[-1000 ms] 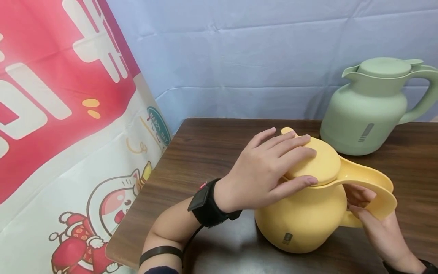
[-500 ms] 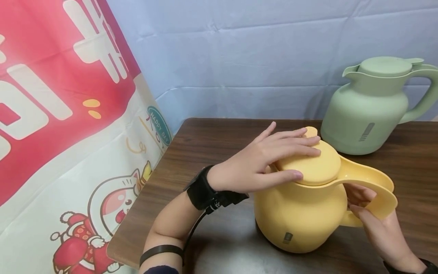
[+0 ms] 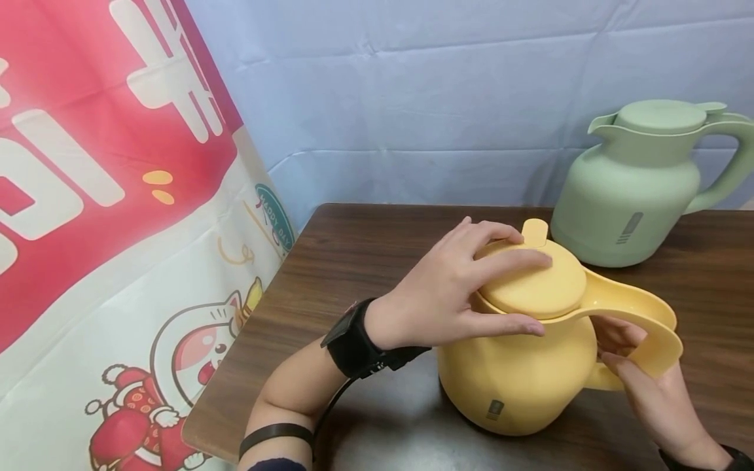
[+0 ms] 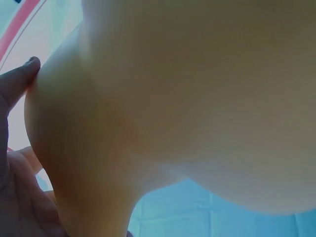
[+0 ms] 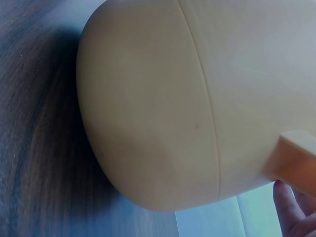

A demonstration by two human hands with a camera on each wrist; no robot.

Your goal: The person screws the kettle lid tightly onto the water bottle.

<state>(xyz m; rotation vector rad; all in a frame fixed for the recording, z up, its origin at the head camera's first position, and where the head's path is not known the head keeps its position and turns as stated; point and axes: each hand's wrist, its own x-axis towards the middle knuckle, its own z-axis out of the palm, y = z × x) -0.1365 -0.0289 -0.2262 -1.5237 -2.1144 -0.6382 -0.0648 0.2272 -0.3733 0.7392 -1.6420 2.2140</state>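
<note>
A yellow thermos jug [image 3: 518, 379] stands upright on the table, its handle [image 3: 662, 337] toward the right. My left hand [image 3: 442, 288] grips the round lid [image 3: 538, 291], thumb along the near side and index finger lying over the top. The lid's tab [image 3: 535, 230] points toward the wall. In the left wrist view, the left hand [image 4: 22, 197] curves around the jug's upper part. Low on the handle, my right hand [image 3: 660, 392] holds on, partly hidden behind it. The right wrist view shows the jug's rounded body [image 5: 158, 103] close up.
A green thermos jug [image 3: 636, 190] stands behind and to the right, near the wall cloth [image 3: 448, 98]. The brown wooden table [image 3: 365, 255] ends at the left beside a red and white printed banner [image 3: 147, 229].
The lid's tab has swung to the right, so the lid has turned. My left hand turned with it, then shifted its fingers back around the left side. The right hand stays put.
</note>
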